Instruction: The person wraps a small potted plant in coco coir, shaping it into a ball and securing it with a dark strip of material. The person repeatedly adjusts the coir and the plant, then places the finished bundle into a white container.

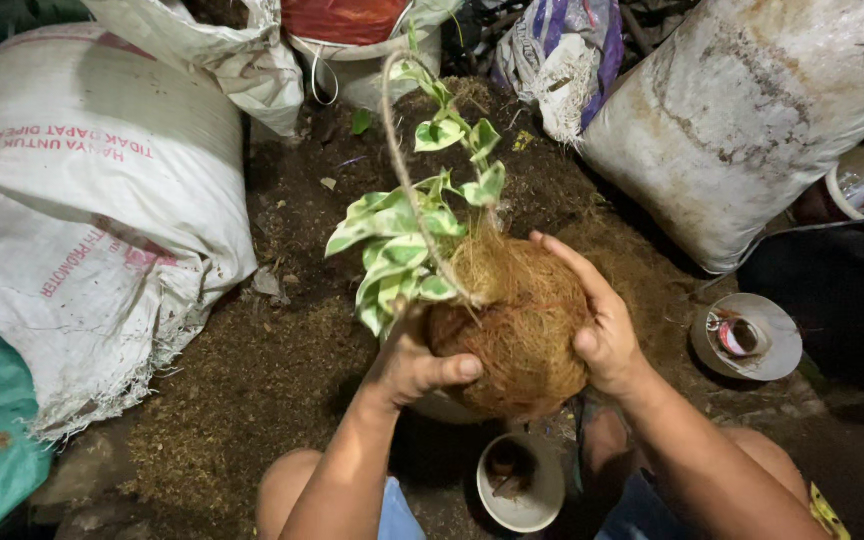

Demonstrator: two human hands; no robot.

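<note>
Fingers (462,368) of both hands wrapped tight around the round brown coconut-fibre ball (522,335) with the green-and-white leafy plant (402,245) on top, held over the dirt. Looks like the shaping stage; next needs even squeezing, I'd guess.

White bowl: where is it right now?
In the head view, the white bowl sits on the ground low at centre, below the fibre ball, between the person's knees.

a garden potting corner: filled sacks (102,200) (woven, white) around loose soil (252,380).
</note>
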